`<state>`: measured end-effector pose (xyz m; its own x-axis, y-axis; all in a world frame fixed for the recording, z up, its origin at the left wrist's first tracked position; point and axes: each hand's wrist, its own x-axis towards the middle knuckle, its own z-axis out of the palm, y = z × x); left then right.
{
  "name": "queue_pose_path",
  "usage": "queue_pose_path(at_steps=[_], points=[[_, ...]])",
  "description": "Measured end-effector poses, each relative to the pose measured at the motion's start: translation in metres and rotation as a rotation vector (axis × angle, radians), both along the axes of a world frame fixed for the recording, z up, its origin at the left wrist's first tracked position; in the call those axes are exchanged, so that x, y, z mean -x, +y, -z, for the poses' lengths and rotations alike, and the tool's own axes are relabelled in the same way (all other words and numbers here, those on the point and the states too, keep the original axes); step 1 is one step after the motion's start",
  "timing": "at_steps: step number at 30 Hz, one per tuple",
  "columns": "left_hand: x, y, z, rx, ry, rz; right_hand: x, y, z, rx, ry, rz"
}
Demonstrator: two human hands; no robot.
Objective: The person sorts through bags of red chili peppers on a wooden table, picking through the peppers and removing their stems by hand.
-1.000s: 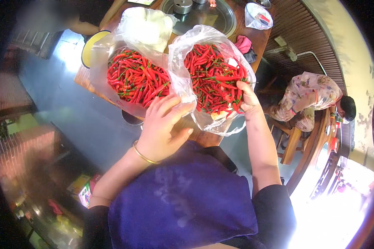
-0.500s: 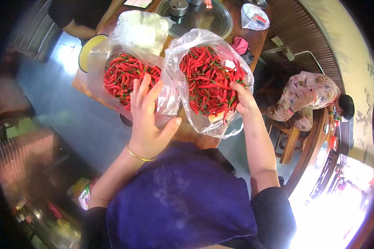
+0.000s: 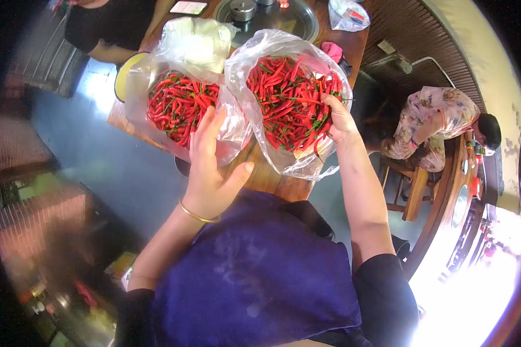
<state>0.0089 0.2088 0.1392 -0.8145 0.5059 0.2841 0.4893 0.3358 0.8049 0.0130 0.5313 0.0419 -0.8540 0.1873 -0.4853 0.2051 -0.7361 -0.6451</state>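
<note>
Two clear plastic bags of red chili peppers with green stems stand side by side. The right bag (image 3: 240, 63) has its mouth spread wide around a heap of chilies (image 3: 289, 101). At that heap's right edge, my right hand (image 3: 341, 121) has its thumb and fingers closed on chilies, a green stem poking out by the thumb; the fingertips are partly hidden. My left hand (image 3: 209, 168), with a gold bangle (image 3: 198, 215) at the wrist, is raised in front of the left bag (image 3: 138, 87). Its fingers are straight and its thumb apart, holding nothing. More chilies (image 3: 179, 104) fill that bag.
The bags rest on a wooden table (image 3: 272, 179). Behind them are a round metal tray (image 3: 289, 29) with a metal pot (image 3: 242, 10), a whitish plastic bundle (image 3: 194, 43) and a small bag (image 3: 348, 14). One person (image 3: 107, 29) is at far left; another (image 3: 437, 118) sits bent over at right.
The view has shifted slightly, so the table and bags appear a little higher. My left hand sits slightly lower against the left bag. My right hand keeps its grip at the heap's edge.
</note>
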Motion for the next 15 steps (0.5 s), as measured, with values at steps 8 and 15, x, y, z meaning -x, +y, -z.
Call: queue_pose_path(at_steps=[8,15], points=[[-0.009,-0.012,0.005,-0.126,0.02,-0.04,0.0,-0.006,-0.045,-0.16,0.061,-0.093],[-0.007,-0.028,0.005,-0.143,-0.138,-0.042,-0.008,-0.011,-0.071,-0.189,0.119,-0.174]])
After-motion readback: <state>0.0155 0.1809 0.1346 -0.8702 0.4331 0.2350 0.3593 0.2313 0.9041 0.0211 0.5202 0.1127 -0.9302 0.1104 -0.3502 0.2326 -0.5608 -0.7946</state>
